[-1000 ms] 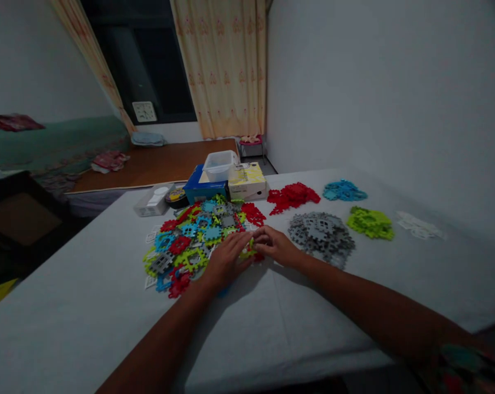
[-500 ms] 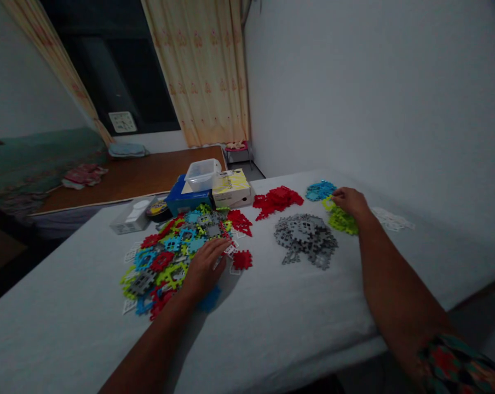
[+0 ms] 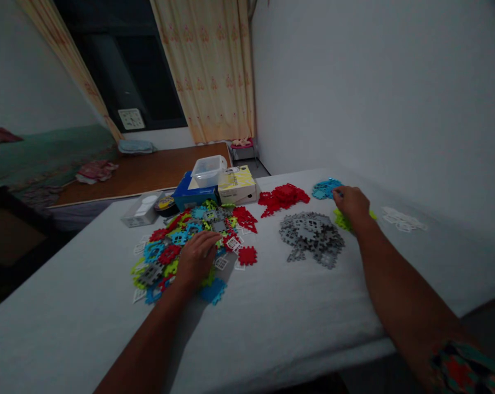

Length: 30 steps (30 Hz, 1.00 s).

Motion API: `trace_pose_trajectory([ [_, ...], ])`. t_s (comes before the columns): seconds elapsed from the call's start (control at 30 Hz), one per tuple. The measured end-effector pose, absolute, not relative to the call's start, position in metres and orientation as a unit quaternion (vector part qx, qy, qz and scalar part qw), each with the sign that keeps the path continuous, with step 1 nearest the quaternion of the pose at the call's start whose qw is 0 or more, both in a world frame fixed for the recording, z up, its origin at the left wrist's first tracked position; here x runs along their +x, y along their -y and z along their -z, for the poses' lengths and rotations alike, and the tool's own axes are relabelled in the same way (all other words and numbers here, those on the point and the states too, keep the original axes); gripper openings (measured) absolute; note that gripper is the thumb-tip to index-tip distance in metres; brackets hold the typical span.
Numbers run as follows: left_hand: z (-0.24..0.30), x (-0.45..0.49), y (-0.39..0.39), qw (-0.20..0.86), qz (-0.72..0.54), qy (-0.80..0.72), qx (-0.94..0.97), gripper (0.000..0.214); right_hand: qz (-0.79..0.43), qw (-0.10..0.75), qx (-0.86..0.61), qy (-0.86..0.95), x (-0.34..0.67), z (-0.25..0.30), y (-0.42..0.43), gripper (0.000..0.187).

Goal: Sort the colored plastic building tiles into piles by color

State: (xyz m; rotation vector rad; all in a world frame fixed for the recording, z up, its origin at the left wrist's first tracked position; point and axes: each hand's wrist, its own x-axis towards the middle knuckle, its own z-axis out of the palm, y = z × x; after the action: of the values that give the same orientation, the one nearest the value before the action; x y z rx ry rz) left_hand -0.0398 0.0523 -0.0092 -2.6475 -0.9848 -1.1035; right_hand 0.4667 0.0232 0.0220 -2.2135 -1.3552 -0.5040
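Note:
My left hand [image 3: 197,257] lies palm down, fingers spread, on a mixed heap of red, blue, green, grey and white interlocking plastic tiles [image 3: 171,249]. My right hand [image 3: 351,203] reaches far right and rests on the green tile pile [image 3: 343,220], fingers curled down; what they hold, if anything, is hidden. Sorted piles lie around it: red [image 3: 283,197], blue [image 3: 326,189], grey [image 3: 312,235] and white [image 3: 401,219]. A single red tile [image 3: 247,255] and a blue tile [image 3: 213,290] lie at the heap's near edge.
The white-covered table [image 3: 272,323] meets a wall on the right. At its far edge stand a blue box [image 3: 189,195], a yellow-white box [image 3: 237,184], a clear plastic tub [image 3: 208,169], a small white container [image 3: 143,210] and a tape roll [image 3: 164,203].
My right hand left the mixed heap, swung right to the green pile and now sits on it. My left hand slid a little left over the heap.

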Motion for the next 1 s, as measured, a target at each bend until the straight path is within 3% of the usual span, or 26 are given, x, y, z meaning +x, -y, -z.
trace_pose_trajectory([
  [0.17, 0.003, -0.058, -0.059, 0.048, 0.365, 0.418, -0.831, 0.03, 0.18, 0.381, -0.607, 0.674, 0.369, -0.033, -0.027, 0.028],
  [0.23, 0.003, -0.061, -0.059, 0.044, 0.344, 0.435, -0.831, 0.029, 0.121, 0.356, -0.528, 0.761, 0.325, -0.027, -0.019, 0.026],
  [0.37, 0.004, -0.055, -0.054, 0.038, 0.288, 0.42, -0.86, 0.025, 0.028, 0.223, -0.414, 0.882, 0.258, -0.004, 0.0, 0.024],
  [0.47, 0.006, -0.047, -0.049, 0.027, 0.262, 0.391, -0.882, 0.024, -0.016, 0.2, -0.409, 0.89, 0.232, 0.012, 0.006, 0.026],
  [0.57, 0.009, -0.037, -0.045, 0.019, 0.248, 0.368, -0.896, 0.026, -0.058, 0.211, -0.438, 0.872, 0.224, 0.021, 0.006, 0.05],
  [0.63, 0.01, -0.03, -0.043, 0.016, 0.243, 0.359, -0.901, 0.029, -0.086, 0.215, -0.445, 0.865, 0.224, 0.023, 0.006, 0.055],
  [0.8, 0.013, -0.011, -0.038, 0.027, 0.193, 0.348, -0.917, 0.034, -0.167, 0.225, -0.401, 0.872, 0.234, 0.019, 0.004, 0.041],
  [0.9, 0.013, -0.004, -0.035, 0.033, 0.167, 0.36, -0.917, 0.029, -0.203, 0.246, -0.406, 0.856, 0.237, 0.017, 0.003, 0.023],
  [1.0, 0.011, -0.003, -0.033, 0.036, 0.158, 0.362, -0.918, 0.024, -0.208, 0.276, -0.447, 0.825, 0.237, 0.019, 0.001, 0.022],
])
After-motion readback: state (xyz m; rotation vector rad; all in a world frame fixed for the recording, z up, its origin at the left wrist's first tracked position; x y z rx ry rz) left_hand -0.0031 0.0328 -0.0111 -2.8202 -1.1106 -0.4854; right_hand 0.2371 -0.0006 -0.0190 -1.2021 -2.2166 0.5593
